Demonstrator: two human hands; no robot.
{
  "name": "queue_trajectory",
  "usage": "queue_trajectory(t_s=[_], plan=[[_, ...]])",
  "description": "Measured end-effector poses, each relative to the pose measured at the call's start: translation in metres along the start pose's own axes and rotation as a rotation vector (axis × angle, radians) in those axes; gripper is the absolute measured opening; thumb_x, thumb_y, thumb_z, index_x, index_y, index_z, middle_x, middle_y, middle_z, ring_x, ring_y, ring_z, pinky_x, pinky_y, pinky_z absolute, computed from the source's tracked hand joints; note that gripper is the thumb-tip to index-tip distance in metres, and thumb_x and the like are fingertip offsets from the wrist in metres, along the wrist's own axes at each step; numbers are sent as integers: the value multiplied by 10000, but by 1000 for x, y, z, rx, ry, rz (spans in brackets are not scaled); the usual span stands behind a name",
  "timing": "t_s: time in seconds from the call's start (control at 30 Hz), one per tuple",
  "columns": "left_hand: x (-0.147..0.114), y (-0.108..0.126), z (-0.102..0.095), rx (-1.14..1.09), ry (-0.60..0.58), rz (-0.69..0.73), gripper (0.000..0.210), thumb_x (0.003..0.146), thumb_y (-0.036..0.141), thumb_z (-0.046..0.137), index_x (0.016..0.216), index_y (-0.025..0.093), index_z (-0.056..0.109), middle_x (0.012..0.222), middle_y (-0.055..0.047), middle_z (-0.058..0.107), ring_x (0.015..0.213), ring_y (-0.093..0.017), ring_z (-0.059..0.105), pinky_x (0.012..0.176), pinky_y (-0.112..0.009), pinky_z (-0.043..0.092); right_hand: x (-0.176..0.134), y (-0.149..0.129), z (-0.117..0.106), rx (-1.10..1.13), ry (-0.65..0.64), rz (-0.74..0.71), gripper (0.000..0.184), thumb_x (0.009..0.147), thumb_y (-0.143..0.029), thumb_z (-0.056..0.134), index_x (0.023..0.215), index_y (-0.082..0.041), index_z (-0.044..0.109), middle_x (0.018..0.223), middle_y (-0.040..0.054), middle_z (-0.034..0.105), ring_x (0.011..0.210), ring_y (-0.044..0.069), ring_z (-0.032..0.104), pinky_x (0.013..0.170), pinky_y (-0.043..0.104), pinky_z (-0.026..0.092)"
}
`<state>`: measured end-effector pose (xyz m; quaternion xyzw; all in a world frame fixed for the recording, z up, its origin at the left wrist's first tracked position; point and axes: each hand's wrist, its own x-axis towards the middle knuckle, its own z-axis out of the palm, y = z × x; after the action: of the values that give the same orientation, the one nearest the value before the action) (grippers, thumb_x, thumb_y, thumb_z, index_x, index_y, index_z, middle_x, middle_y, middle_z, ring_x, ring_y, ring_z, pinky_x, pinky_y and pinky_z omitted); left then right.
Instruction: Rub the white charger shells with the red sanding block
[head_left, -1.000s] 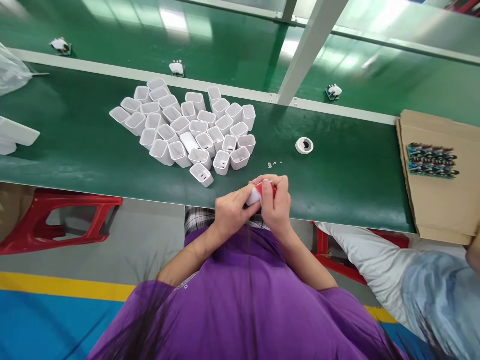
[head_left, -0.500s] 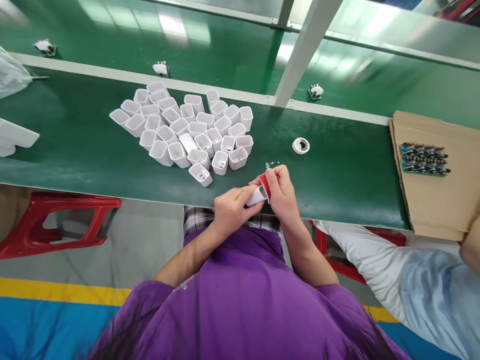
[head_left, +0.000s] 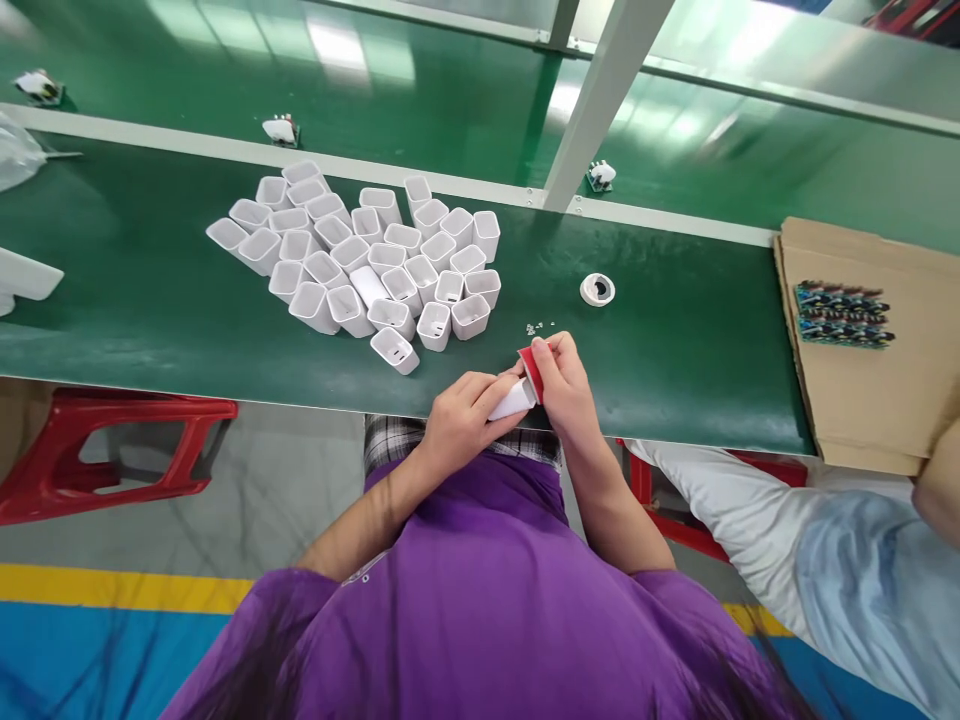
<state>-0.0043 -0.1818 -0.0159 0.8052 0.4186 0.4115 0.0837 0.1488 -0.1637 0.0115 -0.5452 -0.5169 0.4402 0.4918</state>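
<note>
Near the table's front edge, my left hand (head_left: 465, 418) is closed around a white plastic case (head_left: 513, 400) like those standing on the table. My right hand (head_left: 567, 385) pinches a flat red piece (head_left: 533, 372) with a pale edge, against or very close to the end of that case. Whether the two touch is hard to tell, since fingers cover part of both. Small whitish bits (head_left: 534, 328) lie just beyond my hands. A round white ring (head_left: 598, 290) with a dark inside rests farther right.
Many open white cases (head_left: 390, 258) stand clustered at left-centre. On the right, cardboard (head_left: 847, 400) carries rows of circuit boards (head_left: 844, 315). A metal post (head_left: 600, 110) rises at the back. A red stool (head_left: 135, 450) stands left; a co-worker's leg (head_left: 742, 510) is at right.
The white case has turned a little in my left hand, so its opening shows less and its side more. The red piece stays in my right hand. The view has shifted slightly.
</note>
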Motion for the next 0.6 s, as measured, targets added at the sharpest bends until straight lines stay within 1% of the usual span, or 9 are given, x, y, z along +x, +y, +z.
queue_trajectory(t_s=[0.07,0.13,0.2,0.27,0.33,0.4,0.47,0.53,0.6], plan=[[-1,0,-2,-39,20,-28,254,951,329,606,1162,200,664,913,-64,707,810,-180,662,748,-289,549,0,-3,-2,168,-70,50,356,961,-572,515,819,-257,430,745,-27,709,672,146,686,665,297,568],[-2,-1,-3,-57,27,-35,249,942,312,618,1162,210,676,941,-72,714,857,-194,672,788,-313,565,-4,-5,-2,209,-147,15,348,943,-562,558,818,-255,448,881,3,743,822,165,727,775,336,594],[-4,-2,-4,-70,13,5,250,941,299,618,1173,225,679,986,-79,725,924,-209,683,845,-344,574,-7,-6,0,129,-110,-42,329,921,-531,611,815,-249,479,957,19,743,865,168,738,805,340,596],[-5,-4,-6,-108,7,59,267,942,273,617,1201,232,669,1037,-80,739,982,-211,694,891,-352,579,-7,-3,3,71,3,-44,325,900,-510,648,815,-240,487,944,12,734,734,143,736,695,297,595],[-7,-4,-7,-147,26,83,294,935,233,628,1227,229,650,1074,-79,750,1012,-203,704,908,-339,586,-2,0,4,126,57,13,352,882,-513,668,805,-234,467,938,2,733,614,115,709,592,261,580],[-8,-5,-7,-160,57,89,320,921,187,639,1239,221,635,1084,-82,755,1045,-204,709,919,-341,594,2,2,3,260,19,83,390,866,-536,677,789,-234,442,952,4,746,641,125,722,598,269,601],[-9,-5,-6,-149,91,85,336,911,155,640,1239,230,628,1103,-83,754,1098,-215,703,949,-368,596,4,1,0,382,-33,129,409,868,-558,667,776,-237,430,954,12,761,762,159,754,678,315,635],[-10,-5,-5,-136,113,60,344,910,153,635,1242,243,621,1144,-86,745,1140,-221,694,976,-390,592,2,-2,-4,426,-71,140,413,880,-571,646,769,-240,428,937,18,769,846,186,763,744,361,646],[-10,-5,-4,-125,107,27,343,913,171,631,1248,240,608,1185,-94,734,1152,-217,694,987,-388,592,-4,-3,-6,399,-77,115,406,899,-571,622,769,-241,425,922,19,769,858,192,763,782,383,640]])
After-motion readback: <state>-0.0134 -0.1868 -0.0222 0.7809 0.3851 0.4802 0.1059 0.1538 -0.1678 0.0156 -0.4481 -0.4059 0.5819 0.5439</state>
